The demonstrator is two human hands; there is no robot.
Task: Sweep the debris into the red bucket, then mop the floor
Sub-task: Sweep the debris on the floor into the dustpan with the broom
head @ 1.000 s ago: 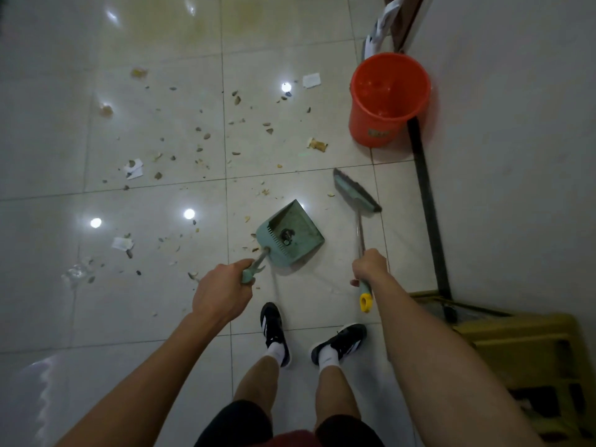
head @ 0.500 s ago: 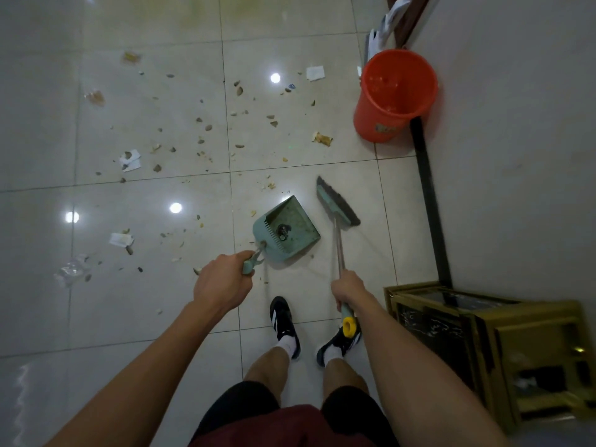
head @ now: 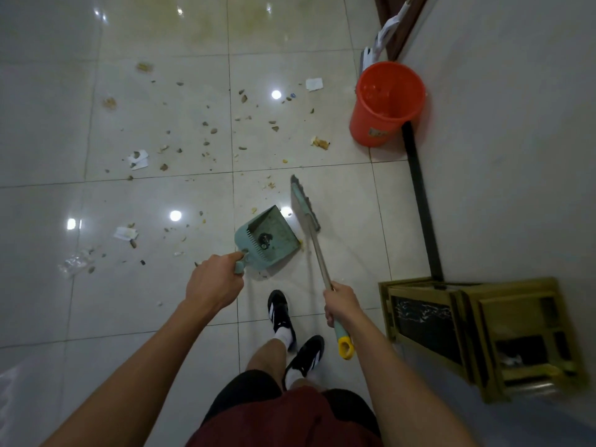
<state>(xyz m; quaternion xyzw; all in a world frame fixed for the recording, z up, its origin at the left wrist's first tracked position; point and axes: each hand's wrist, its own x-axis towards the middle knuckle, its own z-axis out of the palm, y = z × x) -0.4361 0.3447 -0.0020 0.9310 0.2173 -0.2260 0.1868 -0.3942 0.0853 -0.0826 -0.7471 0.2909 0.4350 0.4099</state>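
My left hand [head: 214, 283] grips the handle of a green dustpan [head: 269, 240], which holds a small dark scrap and sits low over the tiles. My right hand [head: 342, 303] is closed around the shaft of a green broom [head: 304, 203] with a yellow end cap; its bristle head stands just right of the dustpan's mouth. Debris [head: 209, 130] of small stones, crumbs and paper scraps is scattered across the glossy tiles ahead and to the left. The red bucket [head: 385, 103] stands upright against the wall at the upper right.
A white mop [head: 382, 37] leans behind the bucket near a dark door frame. A dark baseboard [head: 421, 201] runs along the right wall. A gold-framed cabinet [head: 477, 330] stands at my right. My feet [head: 292, 330] are below the dustpan. Crumpled clear plastic [head: 74, 262] lies left.
The broom head has swung left from near the wall to beside the dustpan's mouth. My view has shifted back and the cabinet has come further into sight.
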